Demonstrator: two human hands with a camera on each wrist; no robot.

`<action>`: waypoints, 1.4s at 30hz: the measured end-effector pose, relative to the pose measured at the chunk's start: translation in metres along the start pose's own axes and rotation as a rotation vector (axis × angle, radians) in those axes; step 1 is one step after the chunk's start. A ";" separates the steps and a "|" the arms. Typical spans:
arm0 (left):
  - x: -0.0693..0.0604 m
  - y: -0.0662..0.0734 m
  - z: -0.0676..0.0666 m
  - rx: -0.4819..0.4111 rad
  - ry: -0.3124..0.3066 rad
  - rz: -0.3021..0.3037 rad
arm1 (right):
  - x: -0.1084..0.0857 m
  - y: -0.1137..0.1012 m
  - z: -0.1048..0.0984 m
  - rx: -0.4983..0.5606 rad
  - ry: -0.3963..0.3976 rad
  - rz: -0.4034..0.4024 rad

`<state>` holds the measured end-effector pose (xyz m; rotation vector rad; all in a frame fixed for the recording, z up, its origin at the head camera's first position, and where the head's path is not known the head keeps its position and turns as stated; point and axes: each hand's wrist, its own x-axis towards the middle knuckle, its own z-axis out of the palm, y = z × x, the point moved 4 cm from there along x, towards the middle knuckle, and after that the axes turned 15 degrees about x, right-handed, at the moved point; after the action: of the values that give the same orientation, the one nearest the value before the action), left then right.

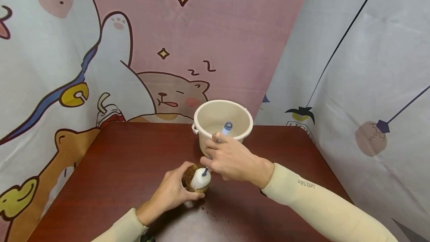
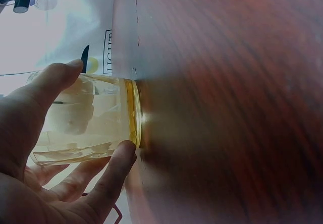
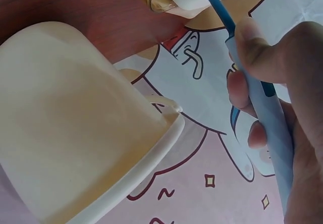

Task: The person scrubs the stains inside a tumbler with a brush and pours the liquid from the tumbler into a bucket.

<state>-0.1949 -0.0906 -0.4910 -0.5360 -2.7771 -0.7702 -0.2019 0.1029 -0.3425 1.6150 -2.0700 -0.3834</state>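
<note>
My left hand (image 1: 173, 188) grips an amber-tinted clear glass cup (image 2: 108, 118) around its side, thumb on one side and fingers on the other. The cup's base is at or just above the tabletop; I cannot tell if it touches. Inside the cup sits the white sponge head (image 1: 201, 179) of a cup brush, partly showing above the rim. My right hand (image 1: 235, 158) holds the brush by its light blue handle (image 3: 267, 113), fingers curled round it. The handle slants from the cup up toward the bucket, its looped end over the bucket's near rim in the head view.
A cream bucket (image 1: 203, 141) stands at the back of the dark red wooden table (image 1: 134, 156), just beyond the cup. Small drops (image 1: 207, 212) lie on the table near its front. Cartoon-printed cloth (image 1: 235, 29) hangs behind and at both sides.
</note>
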 end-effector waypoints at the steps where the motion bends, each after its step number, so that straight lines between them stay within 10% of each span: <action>1: 0.000 0.000 0.000 0.000 -0.001 -0.002 | 0.000 -0.001 0.000 -0.003 0.002 -0.003; 25: 0.000 0.000 0.001 -0.006 0.008 -0.004 | -0.001 -0.015 0.001 -0.135 0.189 -0.116; 42: 0.001 0.000 0.000 -0.021 -0.003 -0.024 | 0.000 -0.014 0.004 -0.123 0.208 -0.055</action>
<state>-0.1956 -0.0904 -0.4912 -0.5086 -2.7858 -0.8047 -0.1924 0.0986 -0.3527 1.5700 -1.8161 -0.3389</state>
